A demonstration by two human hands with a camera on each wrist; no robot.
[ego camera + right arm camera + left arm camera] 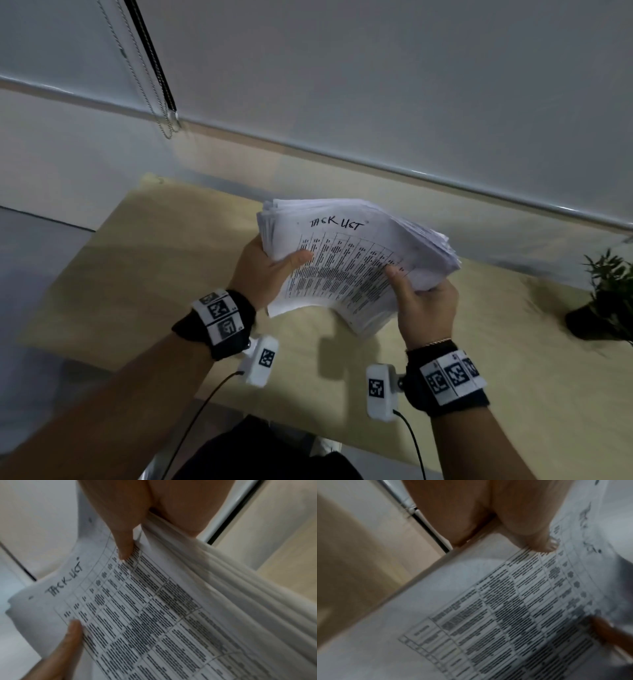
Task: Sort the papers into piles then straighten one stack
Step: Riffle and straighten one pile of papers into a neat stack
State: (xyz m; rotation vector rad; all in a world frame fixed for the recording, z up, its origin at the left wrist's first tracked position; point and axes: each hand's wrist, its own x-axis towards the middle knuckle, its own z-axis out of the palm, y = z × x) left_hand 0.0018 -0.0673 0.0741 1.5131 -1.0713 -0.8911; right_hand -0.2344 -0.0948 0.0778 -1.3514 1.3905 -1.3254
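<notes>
A thick, fanned stack of white papers [356,260] is held in the air above the wooden table [144,274]. Its top sheet carries a printed table and a handwritten heading. My left hand [270,270] grips the stack's left edge, thumb on top. My right hand [421,305] grips the right edge, thumb pressed on the top sheet. The left wrist view shows the printed sheet [513,615] under my left thumb [530,524]. The right wrist view shows the layered paper edges [223,588] beside my right thumb [123,534]. The fingers under the stack are hidden.
A small potted plant [606,301] stands on the table at the far right. A wall with a window blind [376,68] and its hanging bead chain [164,113] lies just behind the table. The table's near edge runs below my wrists.
</notes>
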